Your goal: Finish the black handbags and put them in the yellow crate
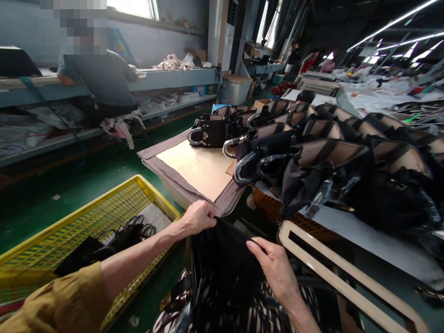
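left hand (201, 216) clamped on edge of black bag (225, 259) | right hand (276, 262) pinching same edge | bag below and between hands, over patterned cloth (255, 313) | edge slants far-left to near-right, right hand nearer body

Through this remote feed I am seeing a green floor (128, 173) running along a long grey-blue bench (169, 79), which is lining a pale wall (169, 48) and carrying a low shelf (52, 142) beneath. Bright light is entering through a high window (135, 5), while strip lights (391, 25) are glowing in slanting rows under the dark ceiling (329, 21).
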`<action>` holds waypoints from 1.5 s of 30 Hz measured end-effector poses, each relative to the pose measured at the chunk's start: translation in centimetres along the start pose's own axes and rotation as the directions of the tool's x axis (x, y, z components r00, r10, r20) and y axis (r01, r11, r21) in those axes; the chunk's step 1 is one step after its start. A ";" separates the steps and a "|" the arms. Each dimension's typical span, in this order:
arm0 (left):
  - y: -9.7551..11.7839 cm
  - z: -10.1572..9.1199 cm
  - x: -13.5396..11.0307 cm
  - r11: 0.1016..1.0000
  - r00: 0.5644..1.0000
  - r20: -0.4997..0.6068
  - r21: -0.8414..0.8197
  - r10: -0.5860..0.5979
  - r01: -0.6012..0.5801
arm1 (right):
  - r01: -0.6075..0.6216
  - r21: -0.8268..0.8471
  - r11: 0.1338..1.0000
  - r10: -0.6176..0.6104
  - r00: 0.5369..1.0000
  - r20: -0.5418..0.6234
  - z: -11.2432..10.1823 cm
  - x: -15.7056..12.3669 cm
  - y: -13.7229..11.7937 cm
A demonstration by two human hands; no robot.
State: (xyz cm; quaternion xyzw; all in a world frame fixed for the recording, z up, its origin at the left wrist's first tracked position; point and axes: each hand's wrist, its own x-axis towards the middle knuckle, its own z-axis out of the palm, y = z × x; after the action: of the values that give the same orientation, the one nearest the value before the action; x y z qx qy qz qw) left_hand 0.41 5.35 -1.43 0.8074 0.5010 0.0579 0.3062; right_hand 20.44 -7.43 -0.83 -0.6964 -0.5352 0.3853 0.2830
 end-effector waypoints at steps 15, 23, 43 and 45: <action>0.1 0.2 0.3 0.997 0.999 0.035 0.076 0.027 -0.030 | -0.009 -0.026 1.000 0.009 1.000 -0.001 0.0 0.2 0.1; 0.2 0.3 0.4 0.999 1.000 0.014 0.044 0.011 -0.012 | -0.017 0.041 0.999 0.018 1.000 -0.025 -0.1 0.3 -0.1; 1.6 1.1 0.5 0.985 0.991 0.092 0.130 0.097 -0.109 | 0.064 -0.769 0.636 -0.074 0.997 0.021 2.1 2.3 -3.7; 1.8 1.2 0.5 0.985 0.991 0.094 0.138 0.095 -0.108 | 0.075 -0.760 0.645 -0.078 0.996 0.032 2.9 2.9 -4.2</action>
State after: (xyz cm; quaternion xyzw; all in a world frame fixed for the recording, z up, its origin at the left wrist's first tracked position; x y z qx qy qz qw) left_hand 2.56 4.70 -1.50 0.8534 0.4483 0.0021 0.2659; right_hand 16.13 -3.58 0.31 -0.7284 -0.6758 0.1120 -0.0178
